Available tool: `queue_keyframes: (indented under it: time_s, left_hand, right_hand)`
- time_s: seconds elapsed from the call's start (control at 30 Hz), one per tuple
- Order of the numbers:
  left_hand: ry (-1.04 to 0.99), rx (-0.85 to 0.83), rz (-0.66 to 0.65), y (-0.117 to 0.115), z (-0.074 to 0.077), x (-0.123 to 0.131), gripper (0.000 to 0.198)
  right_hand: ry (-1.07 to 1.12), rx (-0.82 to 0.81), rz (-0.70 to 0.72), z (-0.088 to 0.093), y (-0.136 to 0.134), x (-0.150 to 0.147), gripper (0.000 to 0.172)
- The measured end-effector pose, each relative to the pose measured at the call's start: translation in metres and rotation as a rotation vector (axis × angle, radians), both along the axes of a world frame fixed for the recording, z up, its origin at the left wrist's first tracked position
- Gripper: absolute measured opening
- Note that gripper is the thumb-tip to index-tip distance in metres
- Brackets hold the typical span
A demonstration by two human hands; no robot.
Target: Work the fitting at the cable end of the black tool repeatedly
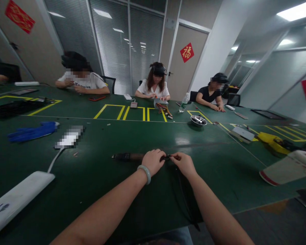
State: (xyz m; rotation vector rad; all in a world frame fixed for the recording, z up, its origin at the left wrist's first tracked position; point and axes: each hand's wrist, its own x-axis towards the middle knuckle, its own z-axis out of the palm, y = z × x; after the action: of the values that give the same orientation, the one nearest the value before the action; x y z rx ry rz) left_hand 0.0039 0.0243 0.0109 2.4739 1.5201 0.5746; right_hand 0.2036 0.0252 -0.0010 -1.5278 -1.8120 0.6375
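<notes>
My left hand (pixel 153 161), with a pale bangle on the wrist, is closed around a dark rod-shaped tool (pixel 127 157) that lies across the green table (pixel 104 136), its end sticking out to the left. My right hand (pixel 185 162) pinches the tool's other end, close against the left hand's fingers. A black cable (pixel 184 197) runs from the hands toward me and over the table's near edge. What sits between the fingertips is too small to make out.
A white power strip (pixel 17 197) with its cord lies near left, a blue glove (pixel 33 132) farther left. A metal bowl (pixel 198 120) stands mid-table, yellow and white items (pixel 283 160) at right. Three people sit along the far edge with a water bottle (pixel 184 102).
</notes>
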Motion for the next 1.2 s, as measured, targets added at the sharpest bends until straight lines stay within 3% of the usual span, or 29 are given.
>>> queue_keyframes:
  time_s: [0.37,0.77,1.2]
  left_hand:
    - [0.017,0.047,-0.029,0.0,-0.007,-0.001,0.017]
    - [0.034,0.076,-0.028,0.0,-0.006,0.001,0.013]
    - [0.047,0.088,-0.023,0.003,-0.01,0.003,0.01]
  right_hand:
    - [-0.211,0.095,0.122,0.005,-0.004,-0.002,0.016]
    - [-0.279,0.104,0.075,0.007,-0.008,-0.01,0.014]
    - [-0.458,0.229,0.196,0.007,-0.004,-0.01,0.011]
